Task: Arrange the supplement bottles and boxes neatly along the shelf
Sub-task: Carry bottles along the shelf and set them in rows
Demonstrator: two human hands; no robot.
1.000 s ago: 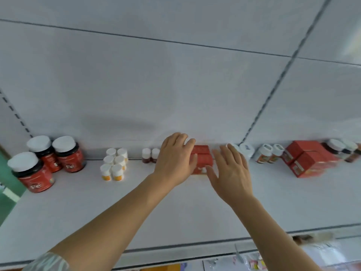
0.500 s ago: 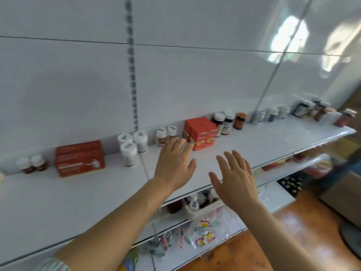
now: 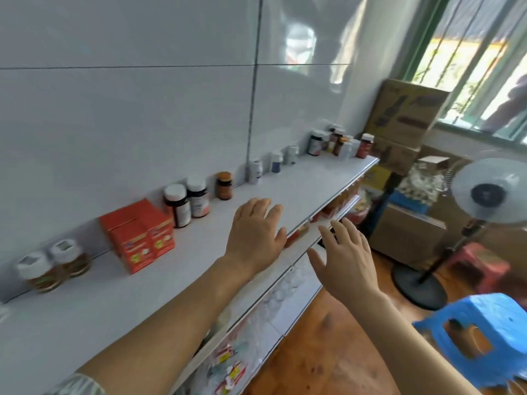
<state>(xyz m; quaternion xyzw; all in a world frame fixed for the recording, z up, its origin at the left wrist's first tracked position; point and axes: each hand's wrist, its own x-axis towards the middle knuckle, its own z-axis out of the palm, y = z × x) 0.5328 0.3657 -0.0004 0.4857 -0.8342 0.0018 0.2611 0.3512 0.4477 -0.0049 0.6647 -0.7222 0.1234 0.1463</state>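
Along the back of the white shelf stand two red boxes, two amber bottles with white caps to their left, and two dark white-capped bottles plus a brown-capped bottle to their right. Further right are three small white bottles and a cluster of several bottles at the shelf's far end. My left hand hovers over the shelf's front part, fingers apart, holding nothing. My right hand is open in front of the shelf edge, off the shelf.
Lower shelves under the top one hold packets and small goods. On the wooden floor to the right stand a blue plastic stool, a pedestal fan, a red stool and stacked cardboard boxes below a barred window.
My view has swung right along the shelf; the first red boxes and big red jars have left the view. Both hands pulled back from the boxes and stay open, now nearer the shelf edge.
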